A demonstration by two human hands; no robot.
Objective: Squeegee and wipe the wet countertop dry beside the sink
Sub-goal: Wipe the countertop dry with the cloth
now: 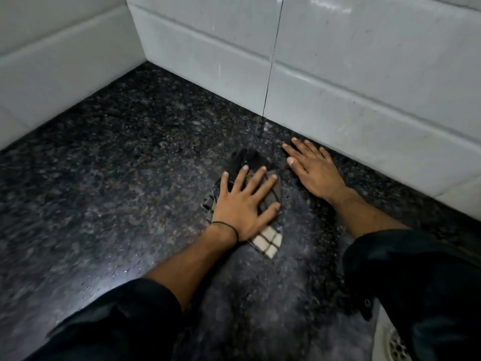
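Observation:
A dark speckled granite countertop (117,157) fills the view, with small water drops glinting near the front left. My left hand (243,204) lies flat with fingers spread on a crumpled checked cloth (269,242), pressing it onto the counter; the cloth's far part looks dark and its near corner is pale with brown lines. My right hand (316,170) rests flat and empty on the counter just right of the cloth, close to the wall tiles. No squeegee is in view.
White wall tiles (364,74) run along the back and right, and another tiled wall (52,61) stands at the left, meeting in a corner. A white sink (387,340) with a drain shows at the bottom right, partly behind my dark sleeve.

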